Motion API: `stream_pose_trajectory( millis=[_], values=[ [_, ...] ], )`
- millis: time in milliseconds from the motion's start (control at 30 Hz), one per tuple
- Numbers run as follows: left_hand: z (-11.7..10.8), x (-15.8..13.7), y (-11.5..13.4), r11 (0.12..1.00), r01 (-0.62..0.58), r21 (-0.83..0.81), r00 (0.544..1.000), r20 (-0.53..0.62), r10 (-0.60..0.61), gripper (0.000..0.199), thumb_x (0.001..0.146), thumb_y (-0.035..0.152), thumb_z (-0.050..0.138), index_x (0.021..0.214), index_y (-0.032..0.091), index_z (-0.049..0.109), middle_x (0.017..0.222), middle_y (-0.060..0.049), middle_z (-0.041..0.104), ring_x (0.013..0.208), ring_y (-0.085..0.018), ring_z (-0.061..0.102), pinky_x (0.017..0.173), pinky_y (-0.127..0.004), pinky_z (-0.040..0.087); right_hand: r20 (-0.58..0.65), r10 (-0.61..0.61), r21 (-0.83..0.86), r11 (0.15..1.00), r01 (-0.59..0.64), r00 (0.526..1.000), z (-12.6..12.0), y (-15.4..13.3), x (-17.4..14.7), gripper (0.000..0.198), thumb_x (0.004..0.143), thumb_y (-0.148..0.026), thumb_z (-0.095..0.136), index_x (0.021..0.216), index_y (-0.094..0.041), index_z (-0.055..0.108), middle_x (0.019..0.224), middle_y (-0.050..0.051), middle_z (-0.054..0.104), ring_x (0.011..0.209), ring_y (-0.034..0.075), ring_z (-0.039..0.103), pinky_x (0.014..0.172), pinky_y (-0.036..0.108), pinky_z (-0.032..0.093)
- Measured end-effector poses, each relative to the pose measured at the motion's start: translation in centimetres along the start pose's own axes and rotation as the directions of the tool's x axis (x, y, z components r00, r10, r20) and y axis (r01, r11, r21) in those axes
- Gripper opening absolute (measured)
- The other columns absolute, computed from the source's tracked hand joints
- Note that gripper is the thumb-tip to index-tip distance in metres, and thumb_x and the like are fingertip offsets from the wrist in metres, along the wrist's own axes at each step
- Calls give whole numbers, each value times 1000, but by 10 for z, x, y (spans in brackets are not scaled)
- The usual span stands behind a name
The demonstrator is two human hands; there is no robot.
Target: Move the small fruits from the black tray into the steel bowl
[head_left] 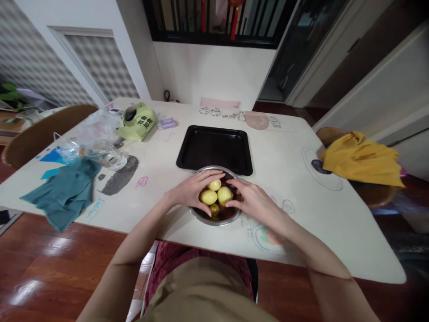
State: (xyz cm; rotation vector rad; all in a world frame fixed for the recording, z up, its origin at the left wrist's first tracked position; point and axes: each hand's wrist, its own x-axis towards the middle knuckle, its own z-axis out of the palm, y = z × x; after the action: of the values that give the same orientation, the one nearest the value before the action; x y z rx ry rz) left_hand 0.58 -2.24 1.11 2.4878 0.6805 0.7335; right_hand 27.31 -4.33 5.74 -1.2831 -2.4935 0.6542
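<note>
A round metal bowl (224, 222) stands near the front edge of the table and holds several smooth yellow-green fruits (208, 197), whose exact kind I cannot tell. A smaller, browner fruit (214, 209) lies at their near side. From the left, my left hand (192, 188) curves around the fruits, its fingers over the far side and its thumb at the near side. My right hand (250, 197) cups them from the right, fingers bent and thumb beside the rightmost yellow-green fruit (225, 195). Part of the bowl's inside is hidden by both hands.
Just behind the bowl lies a black baking tray (216, 147). To the left are a teal cloth (67, 190), clear plastic packaging (100, 150) and a light green box (142, 123). A yellow cloth (365, 158) hangs over a chair at the right. Drawings mark the white tabletop (281, 165).
</note>
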Motion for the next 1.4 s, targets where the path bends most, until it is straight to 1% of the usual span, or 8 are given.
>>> stream_pose_trajectory(
  millis=[233, 400, 533, 800, 1000, 1167, 1300, 1400],
  values=[
    [-24, -12, 1, 997, 63, -32, 987, -143, -67, 72, 102, 56, 61, 163, 26, 39, 161, -18, 48, 149, -35, 49, 124, -58, 42, -252, -60, 9, 998, 64, 966, 3, 15, -14, 31, 101, -36, 68, 128, -21, 66, 120, 11, 74, 106, 30, 73, 94, 46, 61],
    [-17, -35, -1, 990, 137, 36, 949, -291, -121, 52, 109, 41, 51, 158, 24, 46, 153, -16, 56, 143, -31, 54, 122, -56, 45, -491, -7, -39, 999, -14, 871, 36, 20, -39, 28, 109, -37, 53, 129, -22, 65, 119, 12, 73, 113, 31, 70, 97, 48, 61],
    [-6, -56, 2, 964, 239, 120, 910, -374, -179, 46, 110, 37, 51, 154, 23, 50, 150, -15, 59, 142, -29, 55, 121, -53, 46, -555, -43, -55, 998, 15, 831, 71, 14, -57, 31, 109, -30, 52, 138, -22, 61, 128, 14, 70, 120, 28, 69, 103, 48, 60],
    [14, -76, -2, 960, 132, 248, 958, -280, -60, 45, 111, 39, 45, 153, 24, 52, 151, -15, 59, 143, -29, 54, 120, -50, 45, -633, -151, -114, 988, 102, 759, 108, 13, -74, 43, 107, -23, 53, 150, -26, 57, 144, 14, 64, 138, 30, 61, 112, 52, 56],
    [16, -75, -4, 963, 134, 236, 956, -287, -63, 46, 112, 40, 43, 155, 26, 52, 152, -14, 59, 144, -29, 54, 119, -51, 44, -719, 77, 40, 997, -70, 691, 114, 10, -74, 32, 108, -33, 50, 133, -21, 65, 130, 16, 69, 124, 29, 66, 105, 50, 57],
    [21, -71, 2, 971, 114, 209, 974, -216, -68, 60, 110, 51, 43, 164, 26, 39, 164, -16, 47, 153, -32, 43, 125, -53, 38, -595, 449, 394, 886, -246, 667, 109, 10, -58, 46, 100, -57, 52, 121, -18, 61, 96, 11, 74, 86, 28, 71, 81, 45, 60],
    [30, -65, 14, 967, 135, 214, 979, -182, -96, 74, 107, 62, 44, 168, 24, 29, 171, -18, 36, 160, -35, 34, 129, -56, 29, -195, 606, 720, 623, -307, 771, 106, 12, -38, 48, 86, -64, 60, 105, -19, 58, 56, 0, 63, 47, 22, 60, 46, 33, 49],
    [35, -59, 22, 945, 181, 272, 971, -202, -127, 79, 104, 62, 51, 168, 23, 28, 172, -19, 34, 161, -37, 32, 133, -62, 16, 38, 589, 828, 434, -356, 807, 106, 11, -29, 33, 83, -54, 59, 89, -22, 57, 45, 0, 58, 39, 21, 57, 40, 30, 46]
  ],
)
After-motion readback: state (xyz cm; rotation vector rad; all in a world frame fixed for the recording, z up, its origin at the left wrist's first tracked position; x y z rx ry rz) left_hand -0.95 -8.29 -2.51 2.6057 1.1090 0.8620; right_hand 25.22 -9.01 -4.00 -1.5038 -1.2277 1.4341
